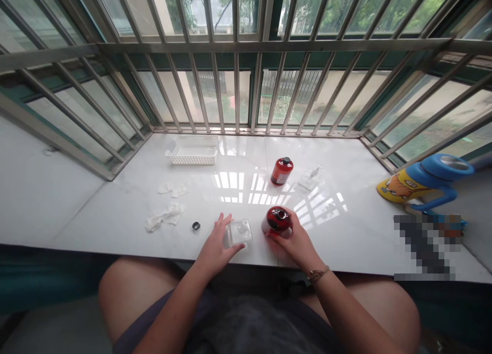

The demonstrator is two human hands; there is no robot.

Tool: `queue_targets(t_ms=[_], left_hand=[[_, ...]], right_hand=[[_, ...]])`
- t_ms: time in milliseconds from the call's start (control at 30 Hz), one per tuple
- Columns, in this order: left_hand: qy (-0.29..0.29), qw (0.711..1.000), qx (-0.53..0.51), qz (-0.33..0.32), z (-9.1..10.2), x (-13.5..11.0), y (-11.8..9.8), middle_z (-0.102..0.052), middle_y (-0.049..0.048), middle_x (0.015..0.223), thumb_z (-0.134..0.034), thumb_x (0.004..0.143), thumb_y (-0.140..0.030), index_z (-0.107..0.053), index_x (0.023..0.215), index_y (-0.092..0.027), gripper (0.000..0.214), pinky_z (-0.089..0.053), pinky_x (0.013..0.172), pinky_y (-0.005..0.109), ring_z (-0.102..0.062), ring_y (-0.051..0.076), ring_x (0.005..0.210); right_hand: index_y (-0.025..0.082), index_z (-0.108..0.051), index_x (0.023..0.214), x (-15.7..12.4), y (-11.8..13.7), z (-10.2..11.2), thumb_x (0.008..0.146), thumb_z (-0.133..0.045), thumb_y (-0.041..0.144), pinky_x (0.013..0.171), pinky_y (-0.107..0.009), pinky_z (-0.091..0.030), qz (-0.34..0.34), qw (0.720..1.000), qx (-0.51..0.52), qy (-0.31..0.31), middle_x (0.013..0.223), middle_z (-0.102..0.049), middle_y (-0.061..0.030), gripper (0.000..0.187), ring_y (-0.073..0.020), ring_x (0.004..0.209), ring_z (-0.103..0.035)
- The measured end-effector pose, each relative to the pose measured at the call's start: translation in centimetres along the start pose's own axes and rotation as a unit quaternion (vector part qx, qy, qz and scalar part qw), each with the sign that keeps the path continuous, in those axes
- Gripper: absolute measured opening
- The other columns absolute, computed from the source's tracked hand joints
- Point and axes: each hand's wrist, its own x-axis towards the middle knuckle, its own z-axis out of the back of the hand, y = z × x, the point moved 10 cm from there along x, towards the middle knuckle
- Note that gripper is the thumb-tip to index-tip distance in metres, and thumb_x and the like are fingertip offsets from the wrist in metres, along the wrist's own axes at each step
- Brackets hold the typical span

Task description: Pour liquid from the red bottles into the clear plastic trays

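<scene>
My right hand (pixel 295 241) is wrapped round a small open red bottle (pixel 277 220) that stands near the front edge of the white sill (pixel 346 231). My left hand (pixel 216 247) rests beside a small clear square container (pixel 239 232), its thumb and fingers touching the container's left side and front. A black bottle cap (pixel 196 226) lies on the sill just left of my left hand. A second red bottle (pixel 282 170) with a black cap on it stands farther back, apart from both hands.
A white plastic basket (pixel 192 150) sits at the back left. Crumpled white tissues (pixel 165 214) lie at the left, clear wrappers (pixel 309 180) right of the far bottle. A yellow and blue cup (pixel 423 181) lies at the right. Metal window bars (pixel 236 87) close the back.
</scene>
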Motion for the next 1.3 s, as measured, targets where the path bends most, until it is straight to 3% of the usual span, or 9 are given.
queue_targets(t_ms=[167,400,500,600,733,833,933,1100,1300], left_hand=[[0.0,0.997,0.046,-0.059,0.3,0.4,-0.6,-0.039,0.0157,0.178,-0.082,0.093,-0.046,-0.049,0.16,-0.025,0.078,-0.017,0.14,0.062,-0.013,0.035,0.173],[-0.021,0.991,0.097,-0.092,0.6,0.4,0.2,-0.041,0.0178,0.177,-0.081,0.095,-0.046,-0.05,0.16,-0.024,0.075,-0.022,0.138,0.065,-0.016,0.037,0.172],[-0.034,0.985,0.118,-0.125,1.0,0.0,0.1,-0.04,0.0181,0.177,-0.084,0.093,-0.048,-0.042,0.166,-0.027,0.086,-0.026,0.136,0.067,-0.018,0.039,0.171],[-0.064,0.97,0.156,-0.176,2.5,-0.8,-0.5,-0.038,0.0183,0.178,-0.084,0.093,-0.053,-0.026,0.174,-0.03,0.103,-0.028,0.135,0.069,-0.02,0.041,0.171],[-0.16,0.941,0.216,-0.204,6.8,-2.2,-0.1,-0.049,0.0189,0.171,-0.071,0.102,-0.056,-0.03,0.172,-0.027,0.086,-0.036,0.131,0.069,-0.032,0.042,0.167],[-0.216,0.925,0.244,-0.198,9.8,-2.8,1.3,-0.06,0.0193,0.16,-0.066,0.104,-0.057,-0.042,0.165,-0.024,0.073,-0.044,0.127,0.066,-0.05,0.042,0.156],[-0.233,0.923,0.255,-0.173,11.3,-2.4,3.0,-0.066,0.0209,0.151,-0.062,0.105,-0.055,-0.052,0.156,-0.019,0.063,-0.05,0.122,0.065,-0.061,0.042,0.144],[-0.207,0.94,0.248,-0.106,11.6,-0.8,5.3,-0.075,0.0203,0.136,-0.056,0.103,-0.047,-0.064,0.139,-0.016,0.048,-0.053,0.115,0.063,-0.068,0.042,0.13],[-0.206,0.954,0.213,-0.048,11.7,0.0,6.1,-0.081,0.0147,0.118,-0.052,0.099,-0.041,-0.069,0.13,-0.02,0.041,-0.057,0.107,0.057,-0.073,0.037,0.112]], right_hand=[[0.031,-0.045,0.156,-0.3,-0.3,0.3,0.081,-0.089,0.047,0.114,-0.056,-0.056,0.004,1.0,-0.03,0.004,0.154,-0.065,-0.0134,0.089,-0.0357,0.133,-0.07],[0.03,-0.034,0.165,-1.6,-0.1,1.1,0.084,-0.09,0.054,0.126,-0.061,-0.046,0.049,0.996,-0.073,-0.019,0.164,-0.055,-0.015,0.101,-0.0376,0.151,-0.056],[0.03,-0.025,0.17,-2.9,1.1,1.9,0.088,-0.089,0.055,0.131,-0.063,-0.041,0.087,0.992,-0.084,-0.034,0.169,-0.048,-0.0159,0.107,-0.037,0.157,-0.049],[0.03,-0.023,0.172,-4.2,2.3,3.3,0.093,-0.085,0.054,0.132,-0.066,-0.038,0.111,0.987,-0.104,-0.06,0.172,-0.044,-0.0166,0.103,-0.0379,0.16,-0.043],[0.028,-0.026,0.171,-5.8,3.6,5.4,0.099,-0.078,0.05,0.129,-0.07,-0.04,0.145,0.975,-0.127,-0.111,0.169,-0.046,-0.018,0.092,-0.0391,0.158,-0.045],[0.027,-0.03,0.17,-6.7,4.7,6.3,0.101,-0.075,0.046,0.124,-0.07,-0.046,0.182,0.963,-0.145,-0.14,0.165,-0.049,-0.0185,0.085,-0.0394,0.153,-0.05],[0.026,-0.032,0.169,-7.2,5.9,6.1,0.102,-0.074,0.043,0.121,-0.068,-0.049,0.218,0.95,-0.166,-0.15,0.162,-0.052,-0.0188,0.081,-0.0397,0.15,-0.053],[0.028,-0.032,0.17,-7.3,6.8,5.3,0.103,-0.071,0.039,0.12,-0.07,-0.05,0.233,0.947,-0.171,-0.142,0.161,-0.053,-0.0186,0.078,-0.0413,0.149,-0.053],[0.031,-0.037,0.167,-7.4,7.7,4.8,0.103,-0.071,0.032,0.12,-0.069,-0.05,0.241,0.947,-0.17,-0.128,0.158,-0.056,-0.0166,0.073,-0.0405,0.147,-0.055]])
